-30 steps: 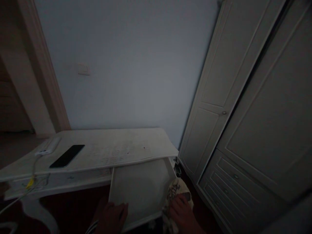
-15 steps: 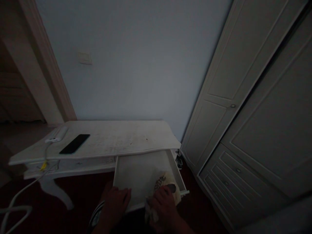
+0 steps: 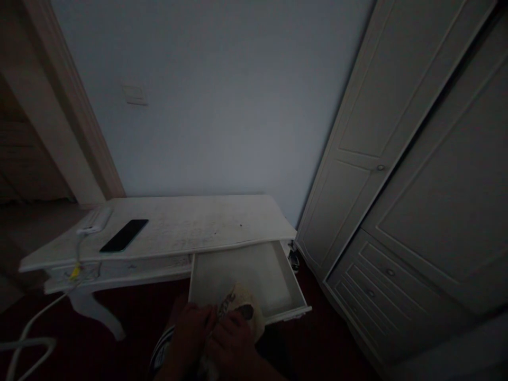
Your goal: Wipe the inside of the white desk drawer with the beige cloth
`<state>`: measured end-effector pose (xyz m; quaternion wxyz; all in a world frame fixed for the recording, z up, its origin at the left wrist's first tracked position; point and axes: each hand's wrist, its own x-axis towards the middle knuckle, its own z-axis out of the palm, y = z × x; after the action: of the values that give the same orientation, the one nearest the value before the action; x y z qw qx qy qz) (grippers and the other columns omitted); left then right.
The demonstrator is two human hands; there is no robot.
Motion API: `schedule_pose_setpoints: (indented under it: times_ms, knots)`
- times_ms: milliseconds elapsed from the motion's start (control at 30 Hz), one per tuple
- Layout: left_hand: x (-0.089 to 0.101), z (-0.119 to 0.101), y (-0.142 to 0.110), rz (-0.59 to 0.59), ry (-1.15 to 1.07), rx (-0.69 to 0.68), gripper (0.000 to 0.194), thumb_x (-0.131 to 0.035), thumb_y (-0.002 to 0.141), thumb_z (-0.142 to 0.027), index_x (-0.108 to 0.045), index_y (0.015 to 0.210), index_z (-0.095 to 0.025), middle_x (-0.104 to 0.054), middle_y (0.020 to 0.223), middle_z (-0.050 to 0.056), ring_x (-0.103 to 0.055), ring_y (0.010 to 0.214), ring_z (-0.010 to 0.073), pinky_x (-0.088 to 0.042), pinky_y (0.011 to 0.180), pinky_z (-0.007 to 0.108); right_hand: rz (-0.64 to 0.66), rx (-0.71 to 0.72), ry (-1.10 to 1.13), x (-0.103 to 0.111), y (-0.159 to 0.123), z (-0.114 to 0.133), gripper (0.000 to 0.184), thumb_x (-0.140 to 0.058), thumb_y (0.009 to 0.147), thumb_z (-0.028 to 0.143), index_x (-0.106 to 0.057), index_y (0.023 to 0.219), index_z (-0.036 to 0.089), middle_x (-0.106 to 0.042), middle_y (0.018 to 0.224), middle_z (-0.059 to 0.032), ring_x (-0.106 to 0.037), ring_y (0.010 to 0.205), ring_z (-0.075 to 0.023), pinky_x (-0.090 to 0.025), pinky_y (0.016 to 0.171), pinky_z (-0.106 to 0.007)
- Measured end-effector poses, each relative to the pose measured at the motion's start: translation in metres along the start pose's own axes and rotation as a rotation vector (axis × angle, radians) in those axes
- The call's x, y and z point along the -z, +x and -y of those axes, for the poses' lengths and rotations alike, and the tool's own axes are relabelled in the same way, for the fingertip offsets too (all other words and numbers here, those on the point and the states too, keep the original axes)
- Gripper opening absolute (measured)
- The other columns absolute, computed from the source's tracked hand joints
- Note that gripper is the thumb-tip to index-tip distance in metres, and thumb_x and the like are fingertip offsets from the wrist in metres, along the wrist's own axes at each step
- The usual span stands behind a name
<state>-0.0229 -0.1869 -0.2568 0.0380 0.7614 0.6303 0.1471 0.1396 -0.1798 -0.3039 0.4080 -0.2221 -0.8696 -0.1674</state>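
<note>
A white drawer point(image 3: 264, 275) is pulled out of the desk, its inside bare apart from the cloth over its front. My left hand point(image 3: 194, 328) has its fingers curled at the drawer's front left corner. Beside it, my right hand point(image 3: 232, 336) is closed on a cream cloth point(image 3: 241, 295) with dark printing and a dark patch. Part of the cloth bulges out over the drawer's front edge; the rest is bunched under my fingers. Both hands are dim and close together, so the left fingertips are hard to make out.
On the white desk point(image 3: 198, 217) lie a dark phone point(image 3: 125, 235) and a white power strip point(image 3: 95, 221) whose cable point(image 3: 39, 315) hangs down at the left. A white wardrobe point(image 3: 353, 201) stands at the right. Dark shoes point(image 3: 293, 260) sit beside the desk.
My right hand has slid the cloth leftward along the drawer's front, from the right side toward my left hand. The left hand has stayed at the left corner. The view has shifted slightly.
</note>
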Motion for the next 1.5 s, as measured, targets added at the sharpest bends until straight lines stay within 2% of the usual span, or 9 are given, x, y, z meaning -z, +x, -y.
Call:
schedule_pose_setpoints:
  times_ms: [167,367,567,633,733,833,967,1233,1500]
  knots:
    - [-0.001,-0.001,-0.003,-0.044,0.013,-0.002,0.044,-0.041,0.107,-0.029,-0.077,0.083,-0.028,-0.08,0.076,0.002,-0.071,0.081,0.0206,-0.043,0.081,0.034,-0.102,0.002,0.058,0.006,0.002,-0.003,0.027,-0.054,0.1,0.045,-0.063,0.087,0.022,-0.063,0.079,0.0004,-0.056,0.078,-0.0181,-0.041,0.082,-0.04]
    - [0.0,-0.004,-0.003,-0.039,0.068,-0.029,0.046,-0.038,0.108,-0.032,-0.079,0.088,-0.027,-0.081,0.079,0.003,-0.071,0.082,0.0239,-0.045,0.085,0.037,0.106,-0.011,-0.013,0.018,-0.014,-0.014,0.04,-0.065,0.091,0.064,-0.063,0.09,0.024,-0.064,0.081,-0.0012,-0.056,0.08,-0.0218,-0.041,0.084,-0.043]
    - [-0.004,-0.007,-0.005,-0.088,0.017,-0.033,0.051,-0.033,0.11,-0.034,-0.078,0.087,-0.025,-0.082,0.083,0.005,-0.072,0.083,0.021,-0.047,0.092,0.038,0.185,-0.077,0.032,0.081,-0.04,-0.058,0.045,-0.067,0.079,0.06,-0.064,0.106,0.024,-0.066,0.093,-0.0045,-0.058,0.09,-0.0264,-0.042,0.088,-0.046]
    - [-0.007,-0.012,-0.008,-0.032,0.013,-0.07,0.052,-0.031,0.111,-0.034,-0.079,0.094,-0.024,-0.083,0.093,0.007,-0.074,0.089,0.021,-0.048,0.096,0.04,0.208,-0.076,0.043,0.105,-0.051,-0.072,0.051,-0.065,0.077,0.057,-0.064,0.115,0.023,-0.068,0.098,-0.0059,-0.059,0.095,-0.0284,-0.042,0.09,-0.048]
    - [-0.013,-0.025,-0.012,0.086,0.053,-0.129,0.042,-0.04,0.11,-0.042,-0.079,0.115,-0.025,-0.08,0.12,0.012,-0.074,0.112,0.0282,-0.051,0.102,0.045,0.22,-0.111,0.006,0.126,-0.066,-0.085,0.047,-0.065,0.078,0.049,-0.064,0.118,0.024,-0.071,0.102,-0.0064,-0.061,0.098,-0.0285,-0.04,0.094,-0.048]
    - [-0.015,-0.039,-0.013,0.215,0.107,-0.15,0.04,-0.057,0.103,-0.051,-0.073,0.13,-0.026,-0.075,0.135,0.014,-0.071,0.122,0.0345,-0.053,0.105,0.051,0.188,-0.127,-0.024,0.129,-0.074,-0.09,0.039,-0.066,0.078,0.042,-0.063,0.113,0.025,-0.071,0.098,-0.0048,-0.062,0.092,-0.0262,-0.041,0.094,-0.047]
    - [-0.01,-0.05,-0.009,0.34,0.147,-0.15,0.031,-0.056,0.105,-0.039,-0.074,0.127,-0.027,-0.079,0.124,0.01,-0.074,0.114,0.0324,-0.057,0.1,0.048,0.194,-0.087,0.01,0.127,-0.072,-0.1,0.043,-0.065,0.073,0.041,-0.06,0.112,0.023,-0.069,0.097,-0.0049,-0.061,0.09,-0.0269,-0.042,0.091,-0.047]
    - [-0.01,-0.039,-0.006,0.304,0.117,-0.162,0.035,-0.047,0.108,-0.044,-0.074,0.124,-0.029,-0.08,0.122,0.008,-0.074,0.114,0.0318,-0.055,0.102,0.048,0.279,-0.208,0.129,0.142,-0.051,-0.122,0.043,-0.063,0.072,0.047,-0.054,0.107,0.024,-0.06,0.096,-0.0047,-0.055,0.089,-0.0276,-0.039,0.086,-0.044]
    - [0.028,-0.045,0.021,0.339,0.144,-0.115,0.041,-0.043,0.108,-0.048,-0.073,0.124,-0.026,-0.079,0.123,0.011,-0.073,0.116,0.0326,-0.054,0.102,0.049,0.247,-0.206,0.157,0.137,-0.017,-0.137,0.036,-0.061,0.077,0.047,-0.053,0.103,0.024,-0.059,0.092,-0.0038,-0.052,0.086,-0.0259,-0.035,0.082,-0.041]
